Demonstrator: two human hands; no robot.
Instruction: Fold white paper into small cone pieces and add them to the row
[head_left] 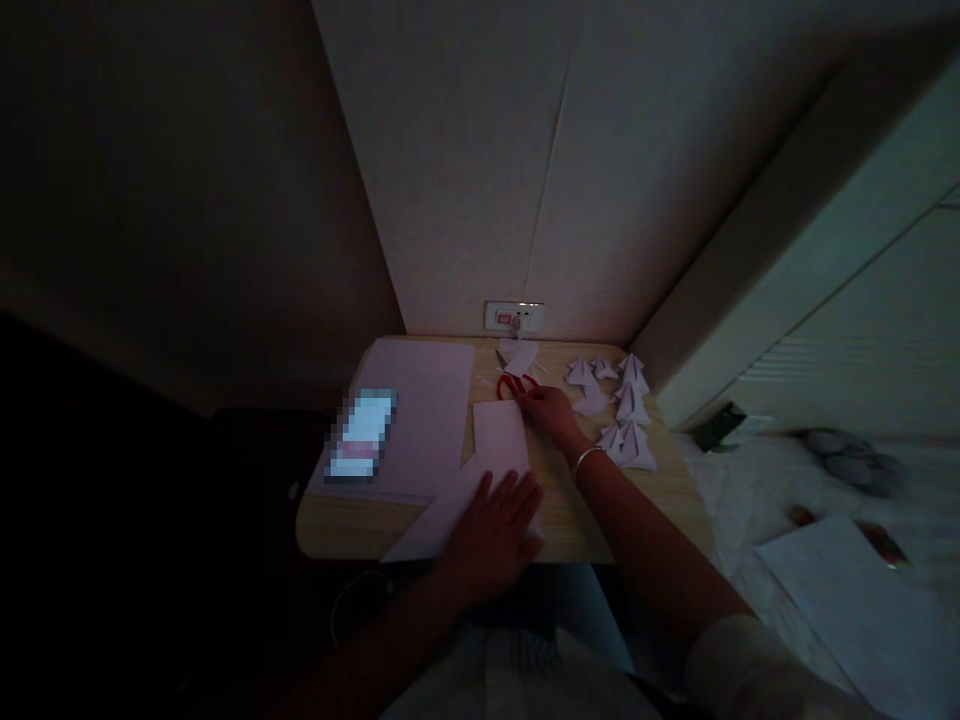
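A white sheet of paper (499,436), folded so that an edge runs slantwise, lies at the front middle of the small wooden table. My left hand (495,525) rests flat on its lower part with the fingers spread. At the sheet's top right corner, my right hand (551,412) has its fingertips pinched together on the paper, wearing a bracelet at the wrist. Red-handled scissors (504,388) lie just beyond those fingertips, partly hidden by the hand. Several folded paper trees (630,405) stand or lie to the right of my right hand.
A phone with a lit, blurred screen (364,435) lies on a large white sheet (431,400) at left. Paper scraps (521,357) lie near the wall socket (514,317). To the right, a bed (757,500) holds more white paper (855,590). The room is dim.
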